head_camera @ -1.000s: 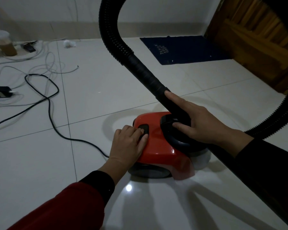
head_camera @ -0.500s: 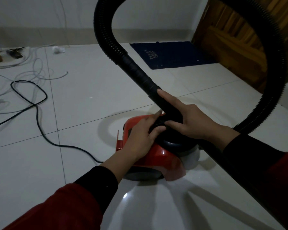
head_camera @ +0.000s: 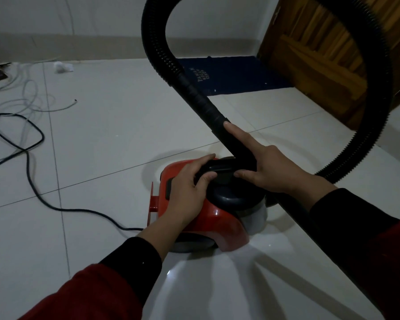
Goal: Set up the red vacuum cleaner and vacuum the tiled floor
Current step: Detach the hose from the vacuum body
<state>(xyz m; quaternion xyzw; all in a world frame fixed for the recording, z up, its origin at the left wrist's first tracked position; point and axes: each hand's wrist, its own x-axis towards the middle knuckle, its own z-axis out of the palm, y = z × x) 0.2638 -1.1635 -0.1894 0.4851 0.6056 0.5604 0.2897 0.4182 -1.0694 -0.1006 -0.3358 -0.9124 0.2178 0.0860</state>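
I see the left hand [head_camera: 185,192] covering the top of the red vacuum cleaner [head_camera: 208,218] at frame centre, fingers curled on its black handle [head_camera: 219,168]. The right hand [head_camera: 268,169] wraps the hose [head_camera: 194,93], which loops out of frame above. Pale tiled floor [head_camera: 102,146], dim room.

My left hand [head_camera: 189,188] grips the black handle [head_camera: 219,168] atop the red vacuum cleaner [head_camera: 208,215]; my right hand [head_camera: 270,169] clasps the hose cuff [head_camera: 229,137] just beside it.
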